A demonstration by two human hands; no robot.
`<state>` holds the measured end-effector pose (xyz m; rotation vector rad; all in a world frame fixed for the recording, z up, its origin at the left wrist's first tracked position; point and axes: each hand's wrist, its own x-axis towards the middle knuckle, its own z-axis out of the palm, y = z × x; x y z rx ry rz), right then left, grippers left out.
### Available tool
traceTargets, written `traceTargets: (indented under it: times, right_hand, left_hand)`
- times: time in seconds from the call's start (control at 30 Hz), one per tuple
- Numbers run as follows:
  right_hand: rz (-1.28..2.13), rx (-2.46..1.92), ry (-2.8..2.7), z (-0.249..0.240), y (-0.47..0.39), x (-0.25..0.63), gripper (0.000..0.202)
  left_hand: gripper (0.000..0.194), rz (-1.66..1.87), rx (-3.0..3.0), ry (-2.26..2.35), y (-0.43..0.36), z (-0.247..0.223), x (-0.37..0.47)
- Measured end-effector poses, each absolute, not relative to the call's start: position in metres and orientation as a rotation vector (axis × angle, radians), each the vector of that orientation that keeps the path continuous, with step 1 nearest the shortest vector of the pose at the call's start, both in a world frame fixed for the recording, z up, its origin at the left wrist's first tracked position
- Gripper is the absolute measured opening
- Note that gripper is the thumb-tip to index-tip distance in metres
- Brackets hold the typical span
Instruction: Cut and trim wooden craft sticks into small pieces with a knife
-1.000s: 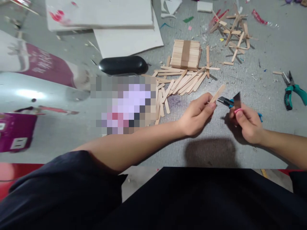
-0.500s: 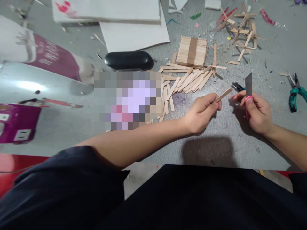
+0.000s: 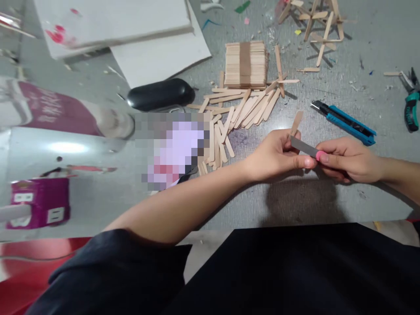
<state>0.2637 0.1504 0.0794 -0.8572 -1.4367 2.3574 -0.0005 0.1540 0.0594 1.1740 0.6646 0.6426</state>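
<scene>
My left hand (image 3: 274,155) grips a wooden stick (image 3: 297,122) that points up from its fingers. A grey blade (image 3: 303,146) with a pink end lies across the gap between the hands, its tip against the lower part of the stick. My right hand (image 3: 356,159) pinches the blade at its pink end, with the left thumb beside it. Behind the right hand rests a blue utility knife (image 3: 351,124). Loose wooden sticks (image 3: 252,109) lie to the left, below a banded stick bundle (image 3: 246,65).
Crossed stick pieces (image 3: 323,39) stand at the back right, and green-handled pliers (image 3: 411,109) lie at the far right. A black case (image 3: 160,94), a bottle (image 3: 59,109) and a purple box (image 3: 42,203) are on the left. White boards (image 3: 114,26) lie behind.
The blade has swung from upright to nearly level and come left against the stick. The stick has turned more upright. The hands have come together, uncovering the utility knife; the view has shifted.
</scene>
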Motion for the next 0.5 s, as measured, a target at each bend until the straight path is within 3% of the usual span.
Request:
traceTargets:
  times: [0.17, 0.5]
  right_hand:
    - [2.469, -0.888, -1.359, 0.081, 0.155, 0.266, 0.051]
    - [2.477, -0.961, -1.251, 0.079, 0.155, 0.261, 0.051]
  left_hand:
    - [0.095, 0.681, 1.155, 0.766, 0.151, 0.055, -0.002]
    - [0.084, 0.644, 1.201, 0.836, 0.143, 0.062, -0.004]
